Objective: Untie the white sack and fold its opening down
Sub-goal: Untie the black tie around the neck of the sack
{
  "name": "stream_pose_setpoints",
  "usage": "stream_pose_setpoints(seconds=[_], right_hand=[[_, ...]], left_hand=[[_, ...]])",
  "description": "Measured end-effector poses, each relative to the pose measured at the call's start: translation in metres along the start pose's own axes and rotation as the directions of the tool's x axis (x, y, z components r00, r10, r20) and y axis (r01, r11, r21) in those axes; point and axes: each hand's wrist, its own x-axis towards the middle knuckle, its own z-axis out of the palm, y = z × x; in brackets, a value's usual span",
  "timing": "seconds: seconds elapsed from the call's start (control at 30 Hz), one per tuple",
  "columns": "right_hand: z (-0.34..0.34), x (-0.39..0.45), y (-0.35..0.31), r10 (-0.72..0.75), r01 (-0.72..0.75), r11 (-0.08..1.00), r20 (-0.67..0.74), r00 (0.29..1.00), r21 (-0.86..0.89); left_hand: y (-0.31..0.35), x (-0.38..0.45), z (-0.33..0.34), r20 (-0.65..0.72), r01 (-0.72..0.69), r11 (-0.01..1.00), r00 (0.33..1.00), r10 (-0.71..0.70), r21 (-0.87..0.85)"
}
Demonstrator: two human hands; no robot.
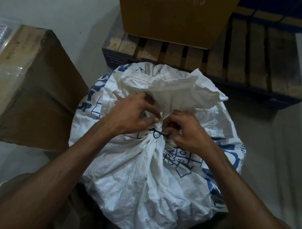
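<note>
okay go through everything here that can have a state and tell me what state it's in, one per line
white sack: upright, neck tied
dark tie: knotted round the neck
left hand: pinching at the knot
right hand: pinching at the knot
cardboard box on pallet: closed

One white sack [150, 171], closed by one dark tie [156, 133]. Two hands work at it: the left hand [131, 114] and the right hand [186, 132]. Two cardboard boxes, one on the floor [32, 84] and one [174, 12] on the single wooden pallet [257, 59].
</note>
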Motion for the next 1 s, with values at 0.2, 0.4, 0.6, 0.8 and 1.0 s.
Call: stream_pose_setpoints(seconds=[0.2,0.4,0.6,0.8,1.0], right_hand=[[-0.001,-0.001,0.001,0.044,-0.039,0.996,-0.058,0.997,0.077],[0.004,0.0,0.002,0.055,-0.049,0.997,-0.092,0.994,0.06],[0.008,-0.002,-0.002,-0.016,0.01,0.998,-0.092,0.996,-0.067],[0.012,-0.004,-0.009,-0.097,0.077,0.971,-0.081,0.992,-0.227],[0.014,-0.008,-0.008,-0.156,0.134,0.945,-0.051,0.986,-0.299]], left_hand=[[0.008,0.004,0.009,-0.014,0.061,0.991,0.998,-0.06,0.122],[0.007,0.006,0.009,-0.003,0.091,0.991,0.996,-0.091,0.095],[0.006,0.007,0.01,0.007,0.108,0.991,0.994,-0.109,0.078],[0.006,0.01,0.01,0.029,0.135,0.986,0.99,-0.139,0.098],[0.005,0.012,0.009,0.034,0.137,0.987,0.99,-0.14,0.085]])
